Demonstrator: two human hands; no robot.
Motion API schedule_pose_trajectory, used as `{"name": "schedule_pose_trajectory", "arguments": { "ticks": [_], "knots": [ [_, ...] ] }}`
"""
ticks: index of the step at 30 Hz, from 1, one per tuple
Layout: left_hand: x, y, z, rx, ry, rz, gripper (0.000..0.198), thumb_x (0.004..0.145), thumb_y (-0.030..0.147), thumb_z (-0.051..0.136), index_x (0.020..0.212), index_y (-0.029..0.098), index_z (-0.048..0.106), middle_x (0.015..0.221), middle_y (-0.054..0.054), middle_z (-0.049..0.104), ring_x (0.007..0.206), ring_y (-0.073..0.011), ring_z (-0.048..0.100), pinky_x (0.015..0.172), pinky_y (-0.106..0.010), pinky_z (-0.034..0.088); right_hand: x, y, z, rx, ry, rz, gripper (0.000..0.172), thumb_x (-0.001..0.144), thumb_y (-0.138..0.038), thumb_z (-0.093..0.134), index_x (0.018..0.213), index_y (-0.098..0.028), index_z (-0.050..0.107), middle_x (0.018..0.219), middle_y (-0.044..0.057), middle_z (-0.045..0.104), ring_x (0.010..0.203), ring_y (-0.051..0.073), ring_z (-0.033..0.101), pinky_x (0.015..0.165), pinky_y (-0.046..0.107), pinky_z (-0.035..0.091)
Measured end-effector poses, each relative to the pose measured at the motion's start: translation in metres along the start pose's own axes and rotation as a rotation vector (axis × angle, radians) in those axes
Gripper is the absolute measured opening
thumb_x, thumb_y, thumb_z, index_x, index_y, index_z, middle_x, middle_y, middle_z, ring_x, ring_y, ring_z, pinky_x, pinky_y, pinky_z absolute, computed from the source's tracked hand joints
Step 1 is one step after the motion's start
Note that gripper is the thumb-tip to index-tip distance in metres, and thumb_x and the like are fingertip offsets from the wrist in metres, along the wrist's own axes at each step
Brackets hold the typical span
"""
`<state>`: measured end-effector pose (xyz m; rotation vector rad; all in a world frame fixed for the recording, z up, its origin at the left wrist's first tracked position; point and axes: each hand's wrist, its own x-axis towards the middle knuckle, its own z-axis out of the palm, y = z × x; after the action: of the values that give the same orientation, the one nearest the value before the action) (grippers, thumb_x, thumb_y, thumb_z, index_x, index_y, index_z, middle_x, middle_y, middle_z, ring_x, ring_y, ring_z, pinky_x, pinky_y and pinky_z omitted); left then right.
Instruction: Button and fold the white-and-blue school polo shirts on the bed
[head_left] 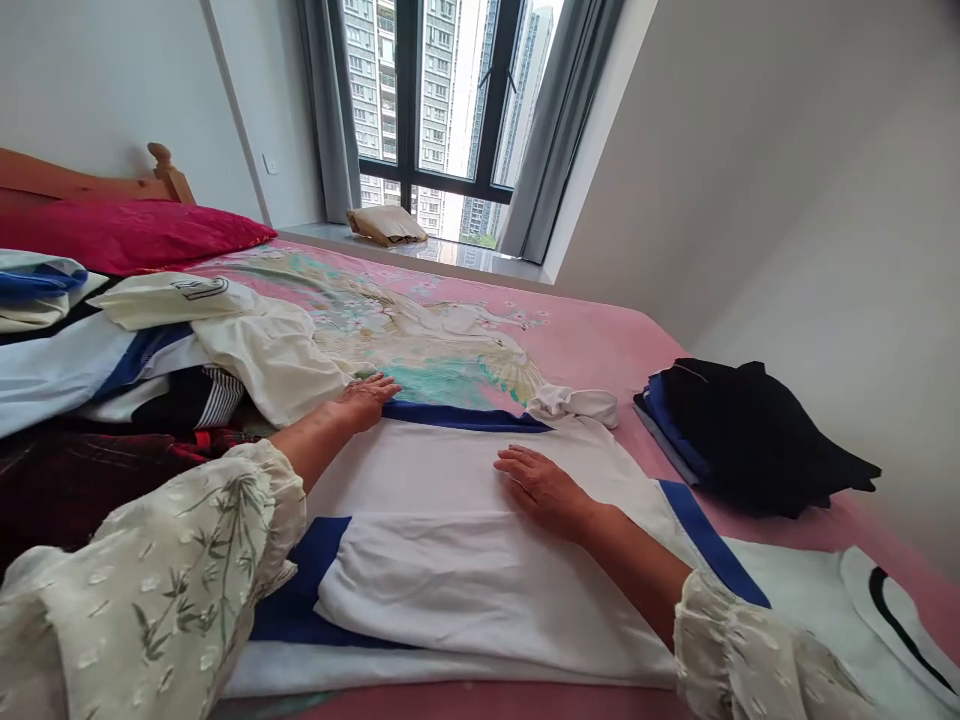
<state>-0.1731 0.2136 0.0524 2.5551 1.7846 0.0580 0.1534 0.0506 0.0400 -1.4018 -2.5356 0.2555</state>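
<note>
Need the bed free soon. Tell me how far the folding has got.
Done: a folded stack of dark clothes sits on the right of the bed. In hand: left hand and right hand lie flat on the white garment with blue trim. Remaining: the heap of loose clothes beside the left hand, and a white piece with black trim at lower right.

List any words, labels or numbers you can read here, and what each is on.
None is readable.
Cream garment: dark printed mark, too small and creased to read.
White cloth at right: black curved mark, no letters.
White-and-blue top under left hand and right hand: no text shows.
</note>
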Motion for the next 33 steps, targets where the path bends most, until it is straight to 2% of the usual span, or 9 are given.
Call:
{"name": "schedule_pose_trajectory", "arguments": {
  "ticks": [4,7,11,18,24,26,29,31,33],
  "knots": [
    [0.016,-0.013,0.005,0.077,-0.024,-0.129,0.033,0.075,0.022,0.054,0.104,0.025,0.068,0.118,-0.012,0.063,0.119,-0.0317,0.049,0.099,-0.048,0.036,0.031,0.007,0.014,-0.089,-0.016,0.023,0.045,0.094,-0.031,0.038,0.134,-0.014,0.047,0.144,0.01,0.041,0.136,0.025,0.03,0.113,0.045,0.024],
    [0.015,-0.022,0.004,0.101,0.003,-0.215,0.029,0.078,0.038,0.051,0.093,0.02,0.069,0.111,-0.014,0.064,0.111,-0.0325,0.052,0.094,-0.046,0.038,0.05,0.014,0.018,-0.188,0.064,0.189,0.041,0.096,-0.032,0.034,0.131,-0.016,0.049,0.138,0.01,0.048,0.129,0.024,0.04,0.107,0.041,0.031],
    [0.007,-0.023,0.008,0.065,0.046,-0.279,0.033,0.081,0.043,0.044,0.096,0.025,0.067,0.11,-0.008,0.066,0.106,-0.0286,0.055,0.09,-0.041,0.041,0.076,0.027,0.009,-0.315,0.099,0.457,0.036,0.095,-0.025,0.033,0.122,-0.019,0.056,0.123,0.012,0.058,0.111,0.023,0.053,0.092,0.035,0.042],
    [0.005,-0.029,0.012,-0.053,0.096,-0.331,0.034,0.082,0.038,0.045,0.107,0.031,0.066,0.116,0.001,0.067,0.105,-0.0229,0.059,0.085,-0.031,0.045,0.115,0.059,-0.011,-0.323,-0.052,0.639,0.021,0.082,-0.018,0.053,0.097,-0.014,0.068,0.096,0.016,0.067,0.094,0.028,0.063,0.078,0.036,0.046],
    [-0.005,-0.021,0.018,-0.08,0.236,-0.375,0.038,0.086,0.03,0.041,0.113,0.019,0.065,0.116,-0.009,0.066,0.107,-0.0264,0.058,0.091,-0.036,0.044,0.106,0.042,0.009,-0.225,0.101,0.589,0.035,0.093,-0.023,0.036,0.123,-0.02,0.053,0.108,0.01,0.066,0.1,0.022,0.06,0.083,0.032,0.045],
    [-0.015,-0.006,0.025,-0.092,0.301,-0.207,0.041,0.089,0.028,0.035,0.119,0.019,0.061,0.124,-0.009,0.061,0.118,-0.0235,0.052,0.1,-0.036,0.038,0.096,0.028,0.021,-0.139,0.132,0.405,0.032,0.093,-0.026,0.039,0.119,-0.021,0.056,0.114,0.007,0.064,0.105,0.019,0.057,0.088,0.029,0.043],
    [-0.03,0.018,0.039,-0.117,0.158,0.243,0.043,0.092,0.037,0.032,0.127,0.028,0.055,0.139,-0.002,0.051,0.13,-0.0186,0.041,0.11,-0.037,0.026,0.084,0.021,0.031,-0.019,0.14,0.124,0.03,0.09,-0.03,0.046,0.114,-0.02,0.061,0.121,0.007,0.06,0.113,0.019,0.051,0.097,0.03,0.038],
    [-0.038,0.028,0.046,-0.107,-0.001,0.33,0.049,0.092,0.045,0.029,0.138,0.033,0.042,0.15,0.0,0.036,0.139,-0.0196,0.028,0.114,-0.044,0.015,0.078,0.033,0.026,-0.029,0.225,0.138,0.032,0.091,-0.03,0.043,0.112,-0.018,0.062,0.119,0.008,0.06,0.112,0.02,0.05,0.1,0.031,0.036],
    [-0.041,0.032,0.051,-0.091,-0.072,0.277,0.054,0.092,0.048,0.026,0.143,0.033,0.031,0.155,0.0,0.022,0.143,-0.021,0.017,0.114,-0.05,0.006,0.068,0.058,0.011,-0.117,0.412,0.279,0.034,0.091,-0.025,0.037,0.111,-0.016,0.063,0.113,0.01,0.06,0.11,0.021,0.05,0.1,0.032,0.035]
  ]
}}
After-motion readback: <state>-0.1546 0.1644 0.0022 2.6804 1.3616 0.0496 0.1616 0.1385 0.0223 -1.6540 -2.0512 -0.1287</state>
